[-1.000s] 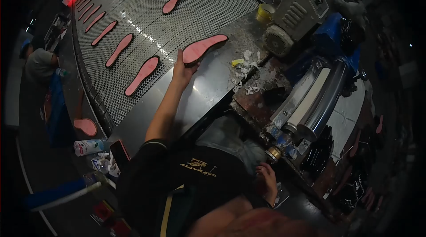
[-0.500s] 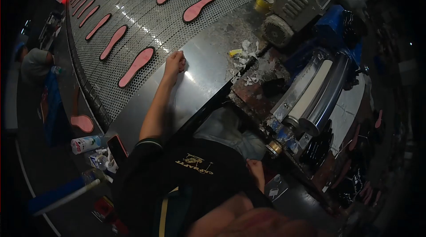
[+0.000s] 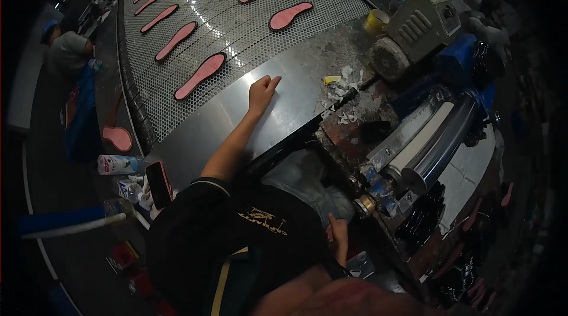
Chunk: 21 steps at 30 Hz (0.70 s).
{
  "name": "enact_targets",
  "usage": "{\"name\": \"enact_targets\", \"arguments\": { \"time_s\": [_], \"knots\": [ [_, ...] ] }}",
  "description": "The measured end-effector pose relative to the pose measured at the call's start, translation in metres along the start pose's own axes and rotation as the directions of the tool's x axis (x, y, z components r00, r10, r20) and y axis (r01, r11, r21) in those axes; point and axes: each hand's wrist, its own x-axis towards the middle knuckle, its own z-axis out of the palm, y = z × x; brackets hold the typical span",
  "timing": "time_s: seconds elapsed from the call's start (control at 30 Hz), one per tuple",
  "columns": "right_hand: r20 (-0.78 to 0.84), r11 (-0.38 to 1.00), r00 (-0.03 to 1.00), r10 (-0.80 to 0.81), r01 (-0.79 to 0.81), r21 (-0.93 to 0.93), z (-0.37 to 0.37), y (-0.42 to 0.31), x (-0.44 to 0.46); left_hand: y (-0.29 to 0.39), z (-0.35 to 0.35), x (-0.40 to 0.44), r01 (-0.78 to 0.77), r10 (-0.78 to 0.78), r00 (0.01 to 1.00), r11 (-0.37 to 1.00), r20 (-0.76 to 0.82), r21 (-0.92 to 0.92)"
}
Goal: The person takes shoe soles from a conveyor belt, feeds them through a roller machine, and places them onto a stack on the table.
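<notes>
My left hand (image 3: pixel 262 94) is closed in a loose fist with its thumb sticking out, over the smooth metal plate (image 3: pixel 234 116) at the near end of a mesh conveyor belt (image 3: pixel 222 35). Nothing shows in its fingers. Close to it on the belt lies a pink insole with a dark rim (image 3: pixel 201 76); another such insole (image 3: pixel 291 15) lies farther right. Several more run back in rows. My right hand (image 3: pixel 337 232) is low beside my waist, its fingers mostly curled, with no object visible in it.
On the right stand a motor housing (image 3: pixel 427 20) and a roller machine (image 3: pixel 441 144). White scraps (image 3: pixel 349 82) litter the plate's right side. A phone (image 3: pixel 158 184), a bottle (image 3: pixel 116 164) and a loose insole (image 3: pixel 117 138) are at left. A person (image 3: pixel 68 50) is beyond.
The view has turned, shifting the belt and insoles rightward in it. My left hand has moved away from the nearest insole, and its thumb now sticks out. My right hand stays by my waist.
</notes>
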Motion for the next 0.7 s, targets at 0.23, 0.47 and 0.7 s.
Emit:
{"name": "enact_targets", "arguments": {
  "time_s": [0.23, 0.47, 0.7],
  "knots": [
    [-0.193, 0.905, 0.9, 0.392, -0.414, -0.093, 0.0, -0.011, 0.003, -0.009, 0.0, 0.0, -0.067, 0.063, 0.997, 0.986, 0.032, 0.153],
    [-0.181, 0.911, 0.902, 0.391, -0.408, -0.062, 0.0, -0.018, 0.001, 0.048, -0.004, -0.02, -0.195, 0.251, 0.923, 0.959, 0.292, -0.207],
    [-0.212, 0.897, 0.886, 0.413, -0.436, -0.074, 0.002, -0.009, 0.003, 0.044, 0.013, -0.036, 0.331, -0.039, 0.815, 0.85, 0.578, -0.41]
  ]
}}
